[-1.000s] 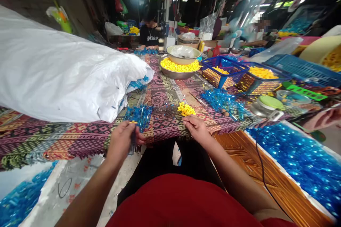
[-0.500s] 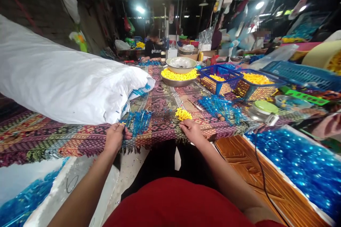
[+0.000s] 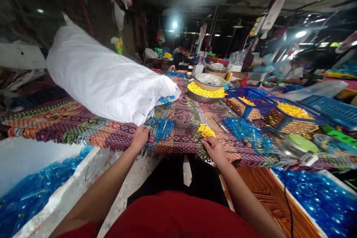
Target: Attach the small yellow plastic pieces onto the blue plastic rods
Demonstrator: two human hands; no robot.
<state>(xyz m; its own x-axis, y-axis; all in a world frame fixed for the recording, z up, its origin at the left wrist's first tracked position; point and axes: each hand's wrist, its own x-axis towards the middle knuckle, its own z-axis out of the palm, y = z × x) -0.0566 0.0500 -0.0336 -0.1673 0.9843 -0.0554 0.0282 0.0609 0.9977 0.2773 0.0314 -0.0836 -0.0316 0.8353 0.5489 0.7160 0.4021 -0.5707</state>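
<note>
A: Blue plastic runner cluster (image 3: 164, 129), position?
B: On the patterned woven cloth surface (image 3: 119, 135), just right of the left hand (image 3: 141, 138), near the end of the white woven sack (image 3: 106, 81). Rods slanting away from the body, long axis roughly fore-aft, tilted.
A: Left hand state?
B: Curled, fingertips pinched at the cluster's near edge. Contact likely. Anything held too small to tell.
A: Right hand (image 3: 215, 150)?
B: Loose, not clenched, nothing visibly held. Closest to the yellow plastic pieces (image 3: 206, 131), a small heap just ahead of the fingertips, elongated on a diagonal.
A: Nearer hand to the blue cluster?
B: Left, clearly. Right farther off, on the far side of the yellow heap.
</note>
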